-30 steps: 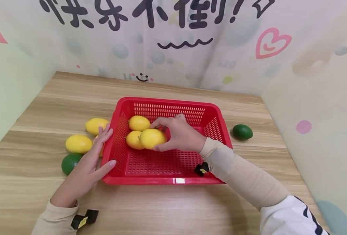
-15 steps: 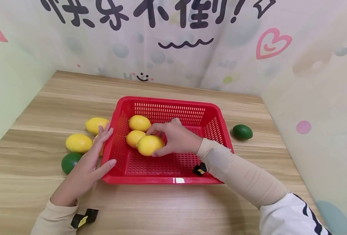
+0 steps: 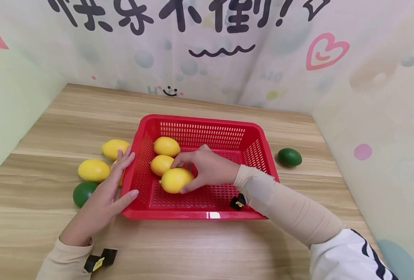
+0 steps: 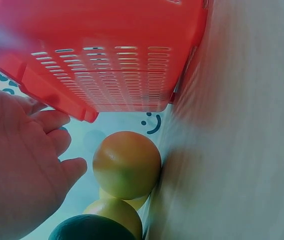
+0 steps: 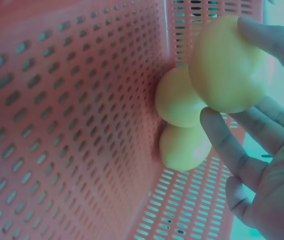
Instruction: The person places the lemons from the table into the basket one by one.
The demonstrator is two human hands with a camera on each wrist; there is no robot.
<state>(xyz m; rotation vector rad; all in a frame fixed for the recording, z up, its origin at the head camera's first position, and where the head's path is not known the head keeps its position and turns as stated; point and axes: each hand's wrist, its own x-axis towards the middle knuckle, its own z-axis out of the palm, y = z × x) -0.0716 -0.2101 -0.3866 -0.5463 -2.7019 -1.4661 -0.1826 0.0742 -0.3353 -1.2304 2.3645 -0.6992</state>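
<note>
My right hand [image 3: 210, 167] pinches a yellow lemon [image 3: 174, 181] between thumb and fingers, low inside a red perforated basket [image 3: 193, 214]. In the right wrist view the held lemon [image 5: 227, 65] overlaps two others, which lie by the basket wall. Those are a rear lemon [image 3: 166, 146] and a nearer lemon [image 3: 160, 165], both at the basket's left end. My left hand [image 3: 100, 204] rests with straight, spread fingers against the basket's left rim. In the left wrist view its fingers pass partly behind the rim.
Left of the basket lie a lemon [image 3: 114, 149], another lemon [image 3: 93, 170] and a dark green lemon-shaped fruit [image 3: 83, 193]. One more lemon [image 4: 126, 167] is mostly hidden behind my left hand in the head view. A second green fruit [image 3: 289, 157] lies right of the basket.
My right hand has lowered the lemon into the basket, moving slightly left and toward me. More of the lemon behind it shows. My left hand stays at the rim.
</note>
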